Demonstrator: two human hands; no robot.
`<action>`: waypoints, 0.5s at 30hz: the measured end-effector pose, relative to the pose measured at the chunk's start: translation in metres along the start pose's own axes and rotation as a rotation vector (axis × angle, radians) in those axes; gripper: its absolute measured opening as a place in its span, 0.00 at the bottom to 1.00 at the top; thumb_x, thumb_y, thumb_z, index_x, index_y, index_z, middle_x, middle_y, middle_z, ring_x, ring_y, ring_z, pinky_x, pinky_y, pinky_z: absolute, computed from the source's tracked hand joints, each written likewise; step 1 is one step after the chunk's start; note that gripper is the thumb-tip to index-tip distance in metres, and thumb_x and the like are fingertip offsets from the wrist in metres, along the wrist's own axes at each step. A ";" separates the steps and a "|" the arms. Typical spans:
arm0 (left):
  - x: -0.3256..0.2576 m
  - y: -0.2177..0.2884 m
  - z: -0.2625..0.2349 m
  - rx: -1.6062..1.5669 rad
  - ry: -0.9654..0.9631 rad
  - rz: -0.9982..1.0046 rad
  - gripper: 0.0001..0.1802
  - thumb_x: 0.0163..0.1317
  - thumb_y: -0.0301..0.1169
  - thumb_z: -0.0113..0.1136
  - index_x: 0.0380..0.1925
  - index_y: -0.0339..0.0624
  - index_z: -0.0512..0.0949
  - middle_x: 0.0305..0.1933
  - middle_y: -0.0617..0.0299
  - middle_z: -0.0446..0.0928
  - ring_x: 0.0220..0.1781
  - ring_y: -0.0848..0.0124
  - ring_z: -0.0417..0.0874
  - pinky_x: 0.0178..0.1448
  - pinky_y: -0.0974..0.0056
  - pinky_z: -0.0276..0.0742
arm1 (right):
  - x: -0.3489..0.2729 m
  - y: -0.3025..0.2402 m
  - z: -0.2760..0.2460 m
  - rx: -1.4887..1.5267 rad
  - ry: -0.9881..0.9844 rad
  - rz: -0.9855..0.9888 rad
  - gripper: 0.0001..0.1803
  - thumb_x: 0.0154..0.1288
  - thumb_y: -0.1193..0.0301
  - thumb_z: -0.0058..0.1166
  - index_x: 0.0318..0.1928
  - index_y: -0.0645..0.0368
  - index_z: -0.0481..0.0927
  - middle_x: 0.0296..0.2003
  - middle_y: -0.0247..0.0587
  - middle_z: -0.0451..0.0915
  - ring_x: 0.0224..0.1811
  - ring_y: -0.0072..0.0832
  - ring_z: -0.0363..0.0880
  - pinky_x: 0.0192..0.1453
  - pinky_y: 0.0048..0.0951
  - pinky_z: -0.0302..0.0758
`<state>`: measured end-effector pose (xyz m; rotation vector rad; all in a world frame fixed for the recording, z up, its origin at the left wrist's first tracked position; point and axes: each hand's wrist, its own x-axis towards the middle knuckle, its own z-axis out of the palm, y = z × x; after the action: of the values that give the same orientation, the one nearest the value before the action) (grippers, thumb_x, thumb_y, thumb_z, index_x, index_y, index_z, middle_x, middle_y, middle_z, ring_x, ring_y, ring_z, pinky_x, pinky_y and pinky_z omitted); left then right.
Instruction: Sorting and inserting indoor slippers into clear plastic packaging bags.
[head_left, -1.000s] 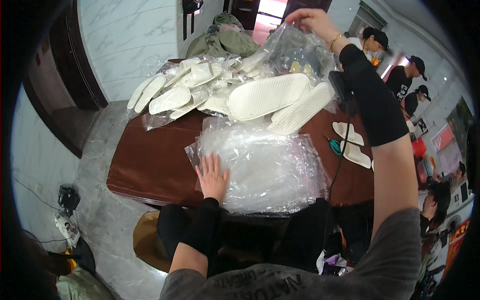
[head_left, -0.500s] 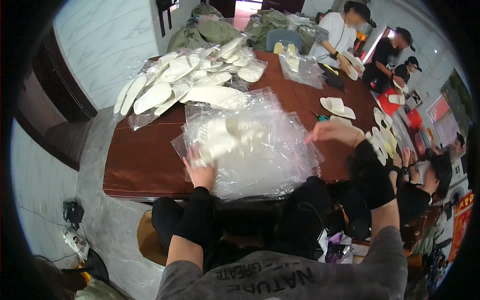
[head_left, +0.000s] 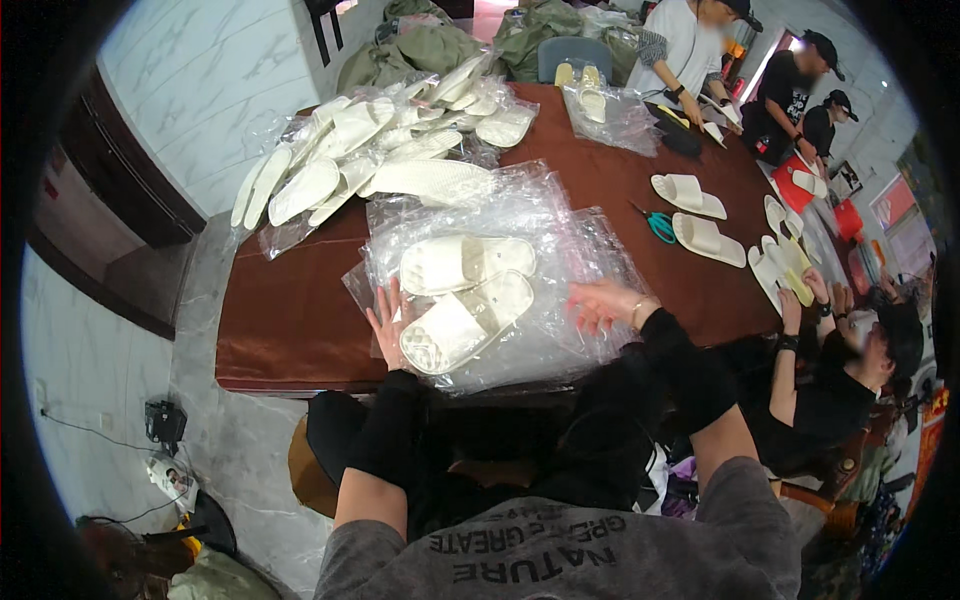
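Two cream slide slippers, an upper one (head_left: 425,266) and a lower one (head_left: 440,335), lie side by side on a stack of clear plastic bags (head_left: 560,345) at the table's front. Whether they are inside the top bag or on it, I cannot tell. My left hand (head_left: 388,328) rests at the left of the lower slipper, fingers spread over the plastic. To the right of the slippers, my right hand (head_left: 608,303) is over the bags with its fingers loosely bent and apart. No held thing shows in either hand.
Bagged slippers form a heap (head_left: 345,140) at the back left of the brown-covered table (head_left: 275,335). At right lie a loose pair of slippers (head_left: 695,195) and teal-handled scissors (head_left: 661,227). Co-workers handle slippers along the right side; a grey chair (head_left: 572,52) stands behind.
The two slippers, blurred before, now lie still and sharp. My right hand has come left and nearer, from the table's right side to over the bags. My left hand stays beside the slippers.
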<state>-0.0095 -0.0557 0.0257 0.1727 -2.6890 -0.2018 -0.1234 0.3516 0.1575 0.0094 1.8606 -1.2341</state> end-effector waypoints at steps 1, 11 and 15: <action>0.000 0.001 0.000 -0.004 -0.005 -0.005 0.42 0.68 0.55 0.57 0.75 0.43 0.66 0.87 0.59 0.51 0.87 0.49 0.47 0.81 0.28 0.45 | 0.008 0.002 0.008 -0.007 0.030 0.005 0.29 0.73 0.45 0.57 0.52 0.61 0.80 0.34 0.47 0.87 0.27 0.29 0.86 0.27 0.30 0.80; 0.004 0.011 -0.008 -0.020 -0.033 -0.008 0.41 0.67 0.56 0.57 0.73 0.42 0.69 0.88 0.60 0.49 0.88 0.50 0.46 0.82 0.28 0.43 | 0.020 0.011 0.033 0.636 0.030 -0.264 0.13 0.77 0.66 0.58 0.54 0.58 0.78 0.54 0.52 0.85 0.54 0.40 0.87 0.54 0.42 0.87; 0.003 0.005 -0.009 -0.056 -0.046 -0.019 0.40 0.67 0.56 0.56 0.74 0.47 0.69 0.88 0.60 0.49 0.88 0.51 0.46 0.82 0.28 0.43 | 0.010 0.003 0.025 0.884 0.014 -0.620 0.11 0.80 0.69 0.52 0.56 0.60 0.78 0.55 0.54 0.84 0.56 0.42 0.86 0.59 0.44 0.84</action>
<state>-0.0084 -0.0526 0.0359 0.1788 -2.7244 -0.2898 -0.1119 0.3305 0.1455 -0.0823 1.2074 -2.4035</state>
